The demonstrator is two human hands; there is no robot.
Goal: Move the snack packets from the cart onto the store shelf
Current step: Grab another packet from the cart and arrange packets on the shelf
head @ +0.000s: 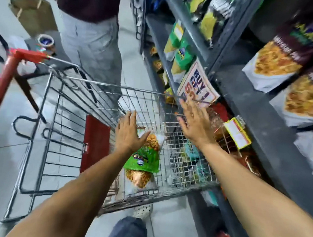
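A wire shopping cart (103, 100) with a red handle stands in the aisle beside a grey store shelf (253, 113). A green and white snack packet (145, 156) with orange snack pictured lies in the cart's bottom. My left hand (129, 132) hovers flat over the packet's upper end, fingers apart, holding nothing. Spread open, my right hand (194, 122) is above the cart's right rim, near the shelf edge, and also holds nothing. White and maroon snack packets (275, 61) stand on the shelf at the right.
Another person (90, 38) in grey trousers stands just beyond the cart. A "BUY 1 GET 1" sign (198, 84) hangs on the shelf edge, with a yellow price tag (237, 132) nearby. Green and yellow packets (180, 54) fill farther shelves. A cardboard box (33, 12) lies on the floor.
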